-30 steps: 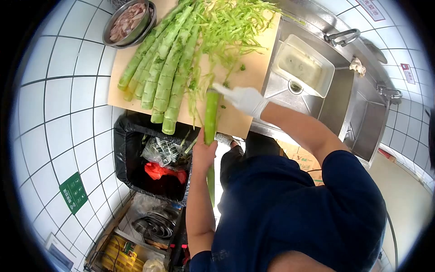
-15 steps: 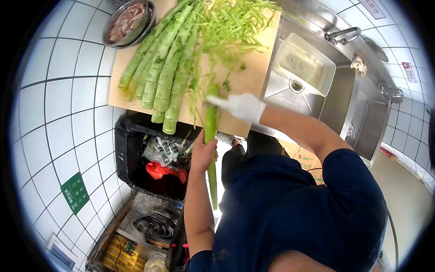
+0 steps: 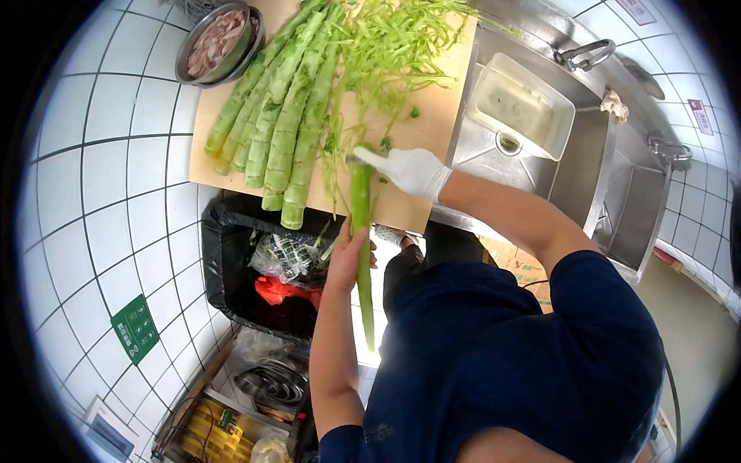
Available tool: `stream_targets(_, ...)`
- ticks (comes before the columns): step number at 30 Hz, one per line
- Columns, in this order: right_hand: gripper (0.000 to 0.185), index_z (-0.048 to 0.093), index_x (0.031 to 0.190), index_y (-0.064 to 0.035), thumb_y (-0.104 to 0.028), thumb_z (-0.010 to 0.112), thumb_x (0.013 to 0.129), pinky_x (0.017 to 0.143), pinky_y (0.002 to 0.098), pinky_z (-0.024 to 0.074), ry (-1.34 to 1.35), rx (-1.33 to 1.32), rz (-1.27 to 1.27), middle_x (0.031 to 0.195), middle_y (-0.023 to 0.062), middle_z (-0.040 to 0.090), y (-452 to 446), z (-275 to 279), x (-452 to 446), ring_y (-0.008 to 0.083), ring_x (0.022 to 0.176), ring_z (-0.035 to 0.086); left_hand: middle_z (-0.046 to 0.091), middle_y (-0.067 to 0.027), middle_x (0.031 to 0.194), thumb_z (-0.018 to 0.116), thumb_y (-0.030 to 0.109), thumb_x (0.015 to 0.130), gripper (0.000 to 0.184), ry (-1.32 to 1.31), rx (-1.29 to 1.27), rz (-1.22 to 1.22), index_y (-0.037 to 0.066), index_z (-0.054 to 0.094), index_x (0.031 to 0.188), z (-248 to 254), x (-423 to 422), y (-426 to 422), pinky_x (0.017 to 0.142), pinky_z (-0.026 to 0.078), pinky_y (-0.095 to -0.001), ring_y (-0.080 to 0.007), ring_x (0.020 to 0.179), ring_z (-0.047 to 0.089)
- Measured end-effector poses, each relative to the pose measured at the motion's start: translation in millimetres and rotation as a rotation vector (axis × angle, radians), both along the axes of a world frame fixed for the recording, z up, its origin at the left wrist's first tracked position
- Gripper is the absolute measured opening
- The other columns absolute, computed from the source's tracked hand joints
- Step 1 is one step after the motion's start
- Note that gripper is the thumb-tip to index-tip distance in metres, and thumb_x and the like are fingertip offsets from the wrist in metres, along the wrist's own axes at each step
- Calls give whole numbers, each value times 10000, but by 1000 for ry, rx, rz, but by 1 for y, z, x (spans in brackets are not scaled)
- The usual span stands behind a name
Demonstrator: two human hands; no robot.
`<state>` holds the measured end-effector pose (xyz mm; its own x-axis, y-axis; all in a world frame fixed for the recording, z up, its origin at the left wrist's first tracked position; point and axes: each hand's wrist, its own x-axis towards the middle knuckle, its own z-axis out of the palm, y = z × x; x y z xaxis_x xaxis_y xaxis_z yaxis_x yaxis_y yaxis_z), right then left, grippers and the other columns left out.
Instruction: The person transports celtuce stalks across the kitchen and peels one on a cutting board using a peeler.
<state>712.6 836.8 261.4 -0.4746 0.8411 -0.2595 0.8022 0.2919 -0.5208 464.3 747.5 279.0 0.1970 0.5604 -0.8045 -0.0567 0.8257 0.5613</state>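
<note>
My bare left hand (image 3: 350,258) is wrapped round a pale green celtuce stem (image 3: 360,202), which points from the board's front edge down toward my body. Its upper end rests on the wooden board (image 3: 421,166). In a white glove, my right hand (image 3: 413,171) is closed at that upper end, gripping a peeler (image 3: 355,160) mostly hidden by the fingers. Left of it lie several unpeeled celtuce stems (image 3: 291,143) side by side. A heap of green peelings (image 3: 394,46) covers the back of the board.
A metal bowl of raw meat (image 3: 218,45) stands at the board's back left corner. Below the front edge is a black-lined bin (image 3: 224,255) with plastic waste. At right, a steel sink (image 3: 482,166) holds a white tub (image 3: 562,130). Tiled wall (image 3: 108,162) bounds the left.
My right hand has shifted slightly up along the stem toward its far end. My left hand keeps its hold, and the whole view has moved a little.
</note>
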Motion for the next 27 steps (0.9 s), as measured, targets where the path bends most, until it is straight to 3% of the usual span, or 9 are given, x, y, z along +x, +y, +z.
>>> stream_targets(4,695,270,1630,-352,-135,473,1001,598,463,557,-94,-17,334,866,181,702,-2,10,4,360,716,714,567,-64,845,612,232,1042,476,138,90,-181,78,431,1455,1,3,2,442,502,-318,-159,522,590)
stream_targets(7,682,303,1612,-346,-120,473,992,591,457,561,-234,93,-272,865,167,710,58,-26,55,353,717,720,561,-57,855,609,214,1045,460,122,73,-149,74,443,1450,0,3,-3,432,493,-313,-157,520,586)
stream_targets(11,689,319,1606,-355,-117,494,983,633,463,565,-45,178,-47,806,170,660,31,-5,41,361,712,698,570,-59,872,590,205,1055,410,28,11,-70,69,479,1425,2,2,1,467,515,-307,-158,619,627)
stream_targets(15,710,301,1618,-402,-106,470,995,674,445,567,-17,-61,-1,925,175,648,9,5,14,348,753,694,646,-75,814,552,257,1066,414,-135,-14,55,86,496,1439,-15,-1,1,511,530,-311,-184,644,640)
stream_targets(18,713,305,1614,-420,-97,454,996,641,439,562,-15,-61,-32,916,176,647,2,6,8,345,739,694,637,-80,806,583,223,1047,426,-108,-73,-1,84,491,1439,5,-1,10,489,517,-312,-179,690,651)
stream_targets(21,711,315,1610,-410,-90,448,990,609,432,557,25,-47,254,884,194,648,-25,14,-8,349,717,696,600,-69,814,622,186,1028,435,95,42,-162,34,484,1412,9,5,9,520,543,-327,-165,676,622)
stream_targets(24,719,298,1619,-379,-77,447,983,586,435,558,11,-140,253,869,203,659,4,12,12,353,697,699,588,-54,793,646,183,1010,412,103,97,-270,30,508,1367,7,3,8,512,527,-307,-155,664,608)
stream_targets(25,706,295,1622,-355,-91,454,987,588,444,561,30,15,-5,876,196,674,24,-30,28,353,690,702,595,-54,794,647,189,1010,396,68,76,-251,29,518,1349,6,1,4,517,524,-305,-155,663,610)
stream_targets(27,695,300,1623,-349,-105,457,991,586,451,558,-91,78,-169,886,199,677,46,-25,56,360,693,700,610,-54,796,648,200,1010,365,1,56,-205,29,537,1313,-1,-3,5,526,520,-301,-155,662,615)
